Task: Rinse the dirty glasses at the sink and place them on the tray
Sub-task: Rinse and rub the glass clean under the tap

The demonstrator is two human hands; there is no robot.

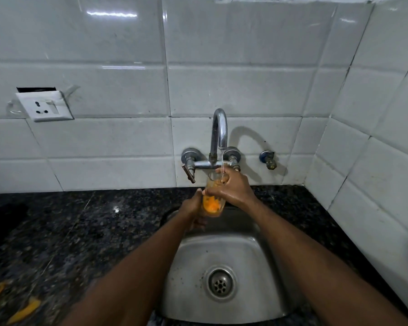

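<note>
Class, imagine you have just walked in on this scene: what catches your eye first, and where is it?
First, the clear drinking glass with bright orange residue, held in both hands under the running curved chrome tap, above the round steel sink. The left hand grips its base; the right hand wraps its upper part. Orange peel scraps lie on the dark granite counter, lower left.

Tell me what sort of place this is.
Most likely a home kitchen: a small stainless steel sink set in a dark speckled granite counter, a chrome wall-mounted tap running, and glossy white wall tiles behind.
</note>
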